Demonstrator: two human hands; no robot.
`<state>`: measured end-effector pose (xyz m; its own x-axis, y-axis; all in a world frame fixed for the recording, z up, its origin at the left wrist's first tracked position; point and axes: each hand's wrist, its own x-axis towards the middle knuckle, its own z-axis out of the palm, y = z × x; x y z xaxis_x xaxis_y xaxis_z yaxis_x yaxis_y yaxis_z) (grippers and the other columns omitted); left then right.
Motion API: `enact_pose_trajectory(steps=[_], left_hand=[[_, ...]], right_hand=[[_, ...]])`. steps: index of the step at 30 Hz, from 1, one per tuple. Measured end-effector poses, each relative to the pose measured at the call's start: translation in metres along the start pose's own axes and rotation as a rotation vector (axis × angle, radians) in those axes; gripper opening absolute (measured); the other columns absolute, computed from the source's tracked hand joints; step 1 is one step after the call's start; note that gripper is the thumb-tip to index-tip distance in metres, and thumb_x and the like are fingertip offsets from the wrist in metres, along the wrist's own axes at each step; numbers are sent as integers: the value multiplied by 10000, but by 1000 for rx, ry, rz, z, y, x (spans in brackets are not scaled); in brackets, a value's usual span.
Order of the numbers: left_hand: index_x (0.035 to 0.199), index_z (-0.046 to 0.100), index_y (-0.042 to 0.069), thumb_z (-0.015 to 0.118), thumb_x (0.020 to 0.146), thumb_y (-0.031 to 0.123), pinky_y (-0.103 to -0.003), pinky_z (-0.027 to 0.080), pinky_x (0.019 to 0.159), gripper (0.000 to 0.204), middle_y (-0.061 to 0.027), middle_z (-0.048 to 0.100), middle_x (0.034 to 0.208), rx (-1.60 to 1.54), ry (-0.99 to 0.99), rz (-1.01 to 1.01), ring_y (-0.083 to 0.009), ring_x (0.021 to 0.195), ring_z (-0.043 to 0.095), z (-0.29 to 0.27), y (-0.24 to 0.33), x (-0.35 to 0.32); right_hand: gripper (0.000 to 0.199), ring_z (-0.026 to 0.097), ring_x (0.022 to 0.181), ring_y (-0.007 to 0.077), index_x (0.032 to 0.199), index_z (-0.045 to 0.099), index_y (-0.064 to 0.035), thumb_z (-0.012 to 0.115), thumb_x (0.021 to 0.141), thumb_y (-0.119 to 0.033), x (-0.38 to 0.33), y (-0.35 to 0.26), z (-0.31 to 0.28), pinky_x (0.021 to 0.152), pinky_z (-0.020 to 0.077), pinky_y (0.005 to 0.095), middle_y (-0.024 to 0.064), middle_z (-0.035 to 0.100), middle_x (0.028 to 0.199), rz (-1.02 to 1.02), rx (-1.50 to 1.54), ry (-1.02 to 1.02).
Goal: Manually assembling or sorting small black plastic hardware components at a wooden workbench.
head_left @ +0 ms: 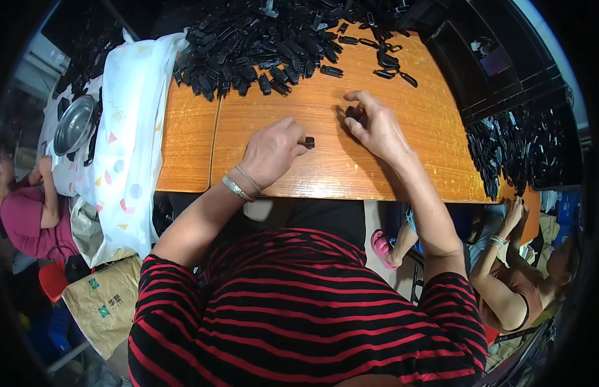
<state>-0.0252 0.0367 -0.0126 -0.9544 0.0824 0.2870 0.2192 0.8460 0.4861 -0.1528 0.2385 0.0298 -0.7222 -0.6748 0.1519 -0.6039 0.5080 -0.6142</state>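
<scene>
Over the front of the wooden table (293, 174), my left hand (275, 149) is closed on a small black plastic part (309, 142), whose end sticks out past the fingertips. Bracelets circle that wrist. To its right and slightly farther away, my right hand (375, 124) curls around another small black part (355, 114), seen between thumb and fingers. The two hands are apart. Beyond them lies a big heap of black plastic parts (260, 48), clip-like in shape; the exact kind is too small to tell.
A few loose black pieces (386, 61) lie at the far right. Another black pile (506, 148) is beside a co-worker (506, 284) on the right. To the left are a patterned plastic cover (131, 122), a metal bowl (75, 126), a paper sack (109, 303) and a second person (38, 216).
</scene>
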Motion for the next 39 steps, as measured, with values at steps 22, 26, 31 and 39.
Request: enact_pose_trajectory(steps=[22, 26, 31, 39], left_hand=[[1157, 586, 20, 590, 954, 91, -160, 395, 554, 214, 21, 610, 802, -1480, 279, -409, -30, 649, 542, -15, 21, -27], [1163, 588, 18, 597, 949, 82, -158, 399, 561, 223, 27, 613, 793, -1482, 295, -356, -24, 659, 547, -21, 23, -28], [1174, 560, -51, 610, 930, 31, -176, 485, 643, 262, -33, 661, 858, -1419, 306, -380, -42, 687, 585, -17, 16, -33], [1185, 591, 5, 601, 944, 54, -157, 407, 582, 246, 16, 642, 806, -1319, 318, -352, -19, 681, 551, -16, 15, -37]], right_hand=[[278, 643, 1030, 186, 1148, 572, 37, 607, 880, 97, -36, -88, 65, 923, 503, 289, 159, 658, 1132, -58, 1026, 421], [316, 653, 891, 113, 1159, 624, 39, 680, 849, 53, -43, -86, 71, 824, 528, 250, 76, 679, 1031, 73, 747, 331], [315, 642, 880, 107, 1155, 631, 29, 685, 846, 49, -45, -85, 70, 804, 526, 242, 72, 675, 1012, 47, 727, 334], [282, 621, 857, 103, 1110, 656, 2, 699, 834, 39, -43, -86, 70, 740, 528, 239, 59, 653, 968, -80, 487, 313]])
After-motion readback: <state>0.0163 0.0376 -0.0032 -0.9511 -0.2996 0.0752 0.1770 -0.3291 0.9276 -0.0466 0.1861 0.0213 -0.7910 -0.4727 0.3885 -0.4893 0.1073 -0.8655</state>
